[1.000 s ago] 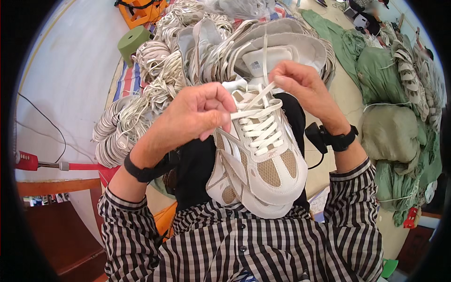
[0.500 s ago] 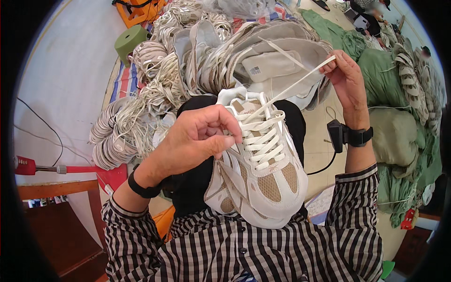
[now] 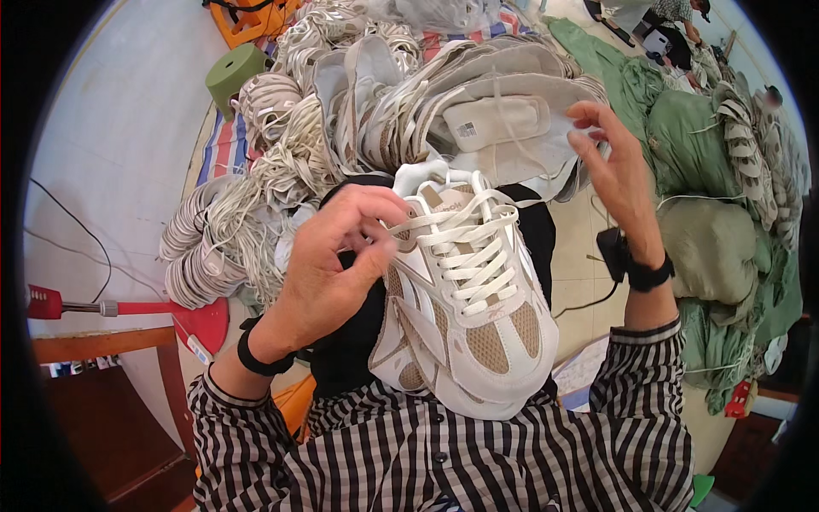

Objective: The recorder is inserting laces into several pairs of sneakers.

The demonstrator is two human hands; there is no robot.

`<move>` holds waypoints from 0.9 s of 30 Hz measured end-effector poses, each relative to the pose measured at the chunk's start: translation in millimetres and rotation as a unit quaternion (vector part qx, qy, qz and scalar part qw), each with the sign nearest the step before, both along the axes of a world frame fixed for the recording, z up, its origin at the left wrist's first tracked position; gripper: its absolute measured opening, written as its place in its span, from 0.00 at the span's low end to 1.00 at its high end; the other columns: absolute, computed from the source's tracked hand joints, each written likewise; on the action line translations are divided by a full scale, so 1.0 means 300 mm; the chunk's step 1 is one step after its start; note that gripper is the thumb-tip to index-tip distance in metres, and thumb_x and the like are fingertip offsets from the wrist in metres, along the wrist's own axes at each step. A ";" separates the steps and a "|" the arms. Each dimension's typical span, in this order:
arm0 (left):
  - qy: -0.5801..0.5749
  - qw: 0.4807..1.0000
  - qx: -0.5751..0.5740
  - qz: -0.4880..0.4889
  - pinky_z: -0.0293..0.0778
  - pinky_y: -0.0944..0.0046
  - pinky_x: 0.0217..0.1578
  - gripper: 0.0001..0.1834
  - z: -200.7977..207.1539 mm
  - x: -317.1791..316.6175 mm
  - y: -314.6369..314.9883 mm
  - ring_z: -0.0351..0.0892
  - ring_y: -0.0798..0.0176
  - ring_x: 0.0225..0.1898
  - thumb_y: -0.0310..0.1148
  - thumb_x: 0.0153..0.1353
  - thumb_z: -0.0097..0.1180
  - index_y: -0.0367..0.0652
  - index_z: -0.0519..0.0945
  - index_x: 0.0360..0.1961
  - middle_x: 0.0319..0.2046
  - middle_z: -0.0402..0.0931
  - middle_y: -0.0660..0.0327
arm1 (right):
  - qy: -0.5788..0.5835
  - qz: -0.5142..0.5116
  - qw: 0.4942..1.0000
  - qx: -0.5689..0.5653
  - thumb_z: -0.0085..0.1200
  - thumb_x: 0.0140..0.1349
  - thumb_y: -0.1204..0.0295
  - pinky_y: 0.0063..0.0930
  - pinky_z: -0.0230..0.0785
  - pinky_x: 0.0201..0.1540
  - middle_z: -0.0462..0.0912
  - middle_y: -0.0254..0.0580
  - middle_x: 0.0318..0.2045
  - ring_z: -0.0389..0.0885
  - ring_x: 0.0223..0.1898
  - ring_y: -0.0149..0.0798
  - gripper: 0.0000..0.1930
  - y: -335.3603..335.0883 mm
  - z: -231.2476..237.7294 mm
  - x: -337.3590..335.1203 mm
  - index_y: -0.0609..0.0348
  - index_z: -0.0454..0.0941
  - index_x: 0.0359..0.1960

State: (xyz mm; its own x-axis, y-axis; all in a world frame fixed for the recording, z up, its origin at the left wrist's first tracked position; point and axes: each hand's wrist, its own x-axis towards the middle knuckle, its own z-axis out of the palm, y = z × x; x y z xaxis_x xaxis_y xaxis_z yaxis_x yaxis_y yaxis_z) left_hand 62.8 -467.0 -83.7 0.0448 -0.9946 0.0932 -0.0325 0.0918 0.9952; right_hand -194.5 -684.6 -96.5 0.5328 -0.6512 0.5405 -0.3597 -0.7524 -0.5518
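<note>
A white and tan sneaker upper (image 3: 490, 333) lies across my lap, toe toward me, on top of another similar piece. Flat cream shoelace (image 3: 473, 264) crosses its front in several rows. My left hand (image 3: 337, 260) is at the upper's left eyelet edge, fingers curled, with a strand of the lace between thumb and fingers. My right hand (image 3: 610, 158) is raised to the right above the upper, fingers apart and holding nothing. A blurred pale lace strand hangs in front of the pile beyond.
Beyond my knees lies a large pile of stacked shoe uppers (image 3: 512, 77), with bundled laced uppers (image 3: 205, 243) to the left. A green stool (image 3: 235, 72) stands behind. Green sacks (image 3: 695, 145) line the right side. Another person (image 3: 678, 30) is at the far right.
My right hand has let go of the lace end it was holding taut and opened. My left hand has shifted left and slightly up, drawing a strand of lace out to the left.
</note>
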 end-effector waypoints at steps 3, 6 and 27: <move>-0.299 0.946 -0.084 0.097 0.70 0.68 0.34 0.14 -0.019 0.013 -0.006 0.74 0.64 0.33 0.19 0.50 0.57 0.38 0.75 0.40 0.38 0.74 0.58 | -0.004 0.052 0.996 0.076 0.54 0.56 0.79 0.22 0.67 0.39 0.78 0.35 0.31 0.75 0.33 0.29 0.10 0.115 0.019 -0.005 0.62 0.75 0.40; -0.323 0.941 -0.055 0.080 0.70 0.66 0.34 0.11 -0.036 0.017 -0.007 0.73 0.61 0.33 0.20 0.50 0.57 0.37 0.74 0.37 0.34 0.73 0.58 | 0.006 0.169 0.969 0.177 0.56 0.55 0.79 0.21 0.68 0.36 0.78 0.34 0.30 0.75 0.31 0.28 0.09 0.197 0.004 0.022 0.63 0.76 0.38; -0.029 0.994 0.104 -0.035 0.71 0.74 0.31 0.04 0.016 0.059 -0.026 0.74 0.75 0.26 0.24 0.60 0.50 0.35 0.74 0.36 0.23 0.76 0.65 | -0.101 0.151 0.978 0.103 0.51 0.56 0.82 0.24 0.63 0.26 0.72 0.39 0.24 0.70 0.22 0.33 0.05 0.303 -0.035 0.131 0.65 0.71 0.35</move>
State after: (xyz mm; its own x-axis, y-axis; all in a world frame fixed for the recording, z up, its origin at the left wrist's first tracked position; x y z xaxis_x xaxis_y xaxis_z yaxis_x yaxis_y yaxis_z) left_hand 80.6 -474.9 -78.9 -0.0242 -0.9932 -0.1139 -0.0902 -0.1113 0.9897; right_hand -155.3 -593.6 -106.9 0.6143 -0.5857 0.5288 -0.0061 -0.6737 -0.7390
